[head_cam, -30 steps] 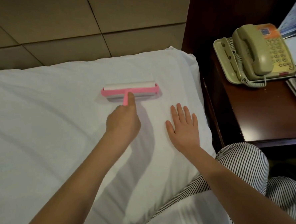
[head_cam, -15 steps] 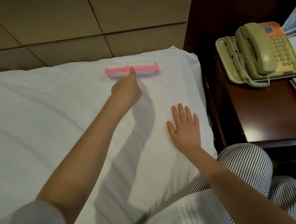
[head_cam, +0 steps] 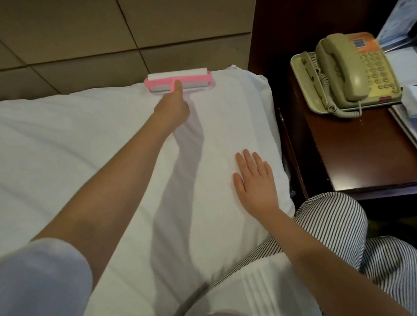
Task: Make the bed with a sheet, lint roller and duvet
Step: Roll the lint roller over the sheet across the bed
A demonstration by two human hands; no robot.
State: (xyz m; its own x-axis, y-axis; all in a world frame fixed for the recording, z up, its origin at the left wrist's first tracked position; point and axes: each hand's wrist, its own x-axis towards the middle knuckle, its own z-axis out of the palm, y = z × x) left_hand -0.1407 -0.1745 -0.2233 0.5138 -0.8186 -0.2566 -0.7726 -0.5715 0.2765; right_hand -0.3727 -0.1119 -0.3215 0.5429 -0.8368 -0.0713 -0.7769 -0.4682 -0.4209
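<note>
A white sheet covers the bed across the left and middle of the head view. A pink lint roller with a white roll lies at the far edge of the sheet, by the padded headboard. My left hand grips its pink handle, arm stretched forward, thumb along the stem. My right hand rests flat on the sheet near the bed's right edge, fingers straight and spread. No duvet is in view.
A beige padded headboard runs behind the bed. To the right stands a dark wooden nightstand with a beige corded telephone and papers at its far right edge. My striped trousers sit at the lower right.
My left hand has pushed the lint roller away from me, from the middle of the sheet to its far edge by the headboard. My right hand has stayed flat in place.
</note>
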